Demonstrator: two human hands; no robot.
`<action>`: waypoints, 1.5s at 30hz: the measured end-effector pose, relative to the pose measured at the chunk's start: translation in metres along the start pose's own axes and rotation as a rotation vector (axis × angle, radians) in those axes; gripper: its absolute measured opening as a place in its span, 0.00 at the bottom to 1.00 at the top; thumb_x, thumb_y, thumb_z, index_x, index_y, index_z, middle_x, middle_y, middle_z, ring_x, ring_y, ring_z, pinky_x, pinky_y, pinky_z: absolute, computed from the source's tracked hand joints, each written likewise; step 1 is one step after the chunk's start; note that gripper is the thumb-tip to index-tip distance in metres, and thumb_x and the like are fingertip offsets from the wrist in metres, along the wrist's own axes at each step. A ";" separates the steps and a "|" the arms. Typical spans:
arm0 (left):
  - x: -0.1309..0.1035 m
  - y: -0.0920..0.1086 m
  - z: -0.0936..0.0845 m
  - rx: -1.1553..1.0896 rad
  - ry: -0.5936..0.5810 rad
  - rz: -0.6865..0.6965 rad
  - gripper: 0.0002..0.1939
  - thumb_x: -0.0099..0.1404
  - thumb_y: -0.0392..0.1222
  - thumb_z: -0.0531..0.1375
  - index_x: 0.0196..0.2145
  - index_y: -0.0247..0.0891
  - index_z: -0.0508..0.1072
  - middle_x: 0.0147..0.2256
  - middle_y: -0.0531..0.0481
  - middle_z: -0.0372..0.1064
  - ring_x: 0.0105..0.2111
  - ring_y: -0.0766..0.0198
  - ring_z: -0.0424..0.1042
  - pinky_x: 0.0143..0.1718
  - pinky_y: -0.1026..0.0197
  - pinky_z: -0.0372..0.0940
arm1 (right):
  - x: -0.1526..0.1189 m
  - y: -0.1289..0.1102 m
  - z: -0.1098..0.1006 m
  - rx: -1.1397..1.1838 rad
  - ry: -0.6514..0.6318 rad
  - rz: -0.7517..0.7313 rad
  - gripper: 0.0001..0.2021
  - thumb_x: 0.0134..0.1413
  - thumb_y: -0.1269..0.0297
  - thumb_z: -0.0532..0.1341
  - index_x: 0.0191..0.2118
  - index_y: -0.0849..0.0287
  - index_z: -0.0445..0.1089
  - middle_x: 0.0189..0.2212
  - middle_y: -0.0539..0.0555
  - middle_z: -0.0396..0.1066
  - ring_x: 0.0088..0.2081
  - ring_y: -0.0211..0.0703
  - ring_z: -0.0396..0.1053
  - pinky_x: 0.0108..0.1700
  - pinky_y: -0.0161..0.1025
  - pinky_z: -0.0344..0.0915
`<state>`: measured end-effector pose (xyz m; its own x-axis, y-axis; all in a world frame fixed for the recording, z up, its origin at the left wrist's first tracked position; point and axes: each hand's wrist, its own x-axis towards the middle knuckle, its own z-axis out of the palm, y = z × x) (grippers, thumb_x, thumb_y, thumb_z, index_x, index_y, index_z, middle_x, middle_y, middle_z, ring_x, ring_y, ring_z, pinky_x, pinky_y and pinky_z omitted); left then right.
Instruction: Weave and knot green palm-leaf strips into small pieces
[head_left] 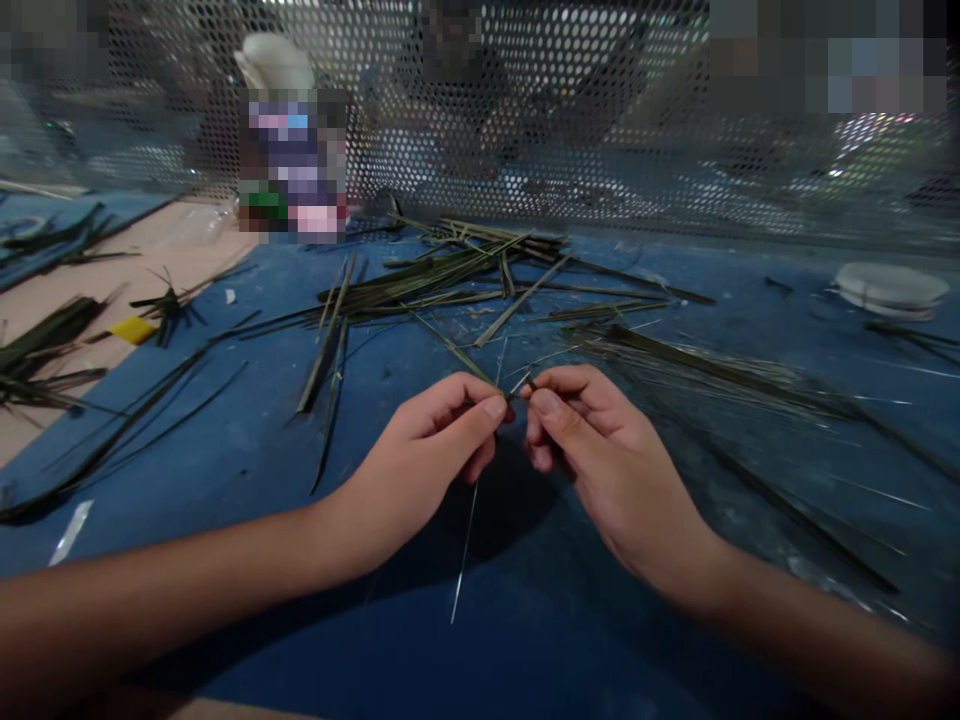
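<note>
Over the near middle of the flat blue worktop (360,640), the left hand (442,435) and right hand (600,435) are pinching what looks like one narrow dark-green leaf strip (463,358) in closed fingers, the left ideally bracing firmly and keeping the thin silvery strand (463,555) from slipping.

Looks smooth and matt on the table (390,660), like dull-sheened perforated metal in the screen (570,110) behind the table. Appears leafy, fibrous and mostly matt in the strips (435,280) on the table, glossy in the strand (463,560) over its near part.
</note>
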<state>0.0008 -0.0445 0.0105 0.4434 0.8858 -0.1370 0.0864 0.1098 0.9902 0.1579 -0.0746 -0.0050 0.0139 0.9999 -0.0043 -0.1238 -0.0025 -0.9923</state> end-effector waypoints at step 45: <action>-0.001 -0.013 -0.002 0.093 -0.125 0.101 0.08 0.68 0.42 0.54 0.32 0.37 0.65 0.21 0.60 0.55 0.20 0.75 0.52 0.21 0.69 0.49 | 0.005 0.003 -0.006 -0.046 -0.152 0.050 0.07 0.61 0.67 0.55 0.32 0.56 0.65 0.23 0.45 0.61 0.25 0.32 0.60 0.28 0.30 0.60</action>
<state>-0.0026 -0.0460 -0.0018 0.5613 0.8264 -0.0447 0.1154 -0.0247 0.9930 0.1638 -0.0699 -0.0087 -0.1414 0.9892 -0.0386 -0.0745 -0.0495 -0.9960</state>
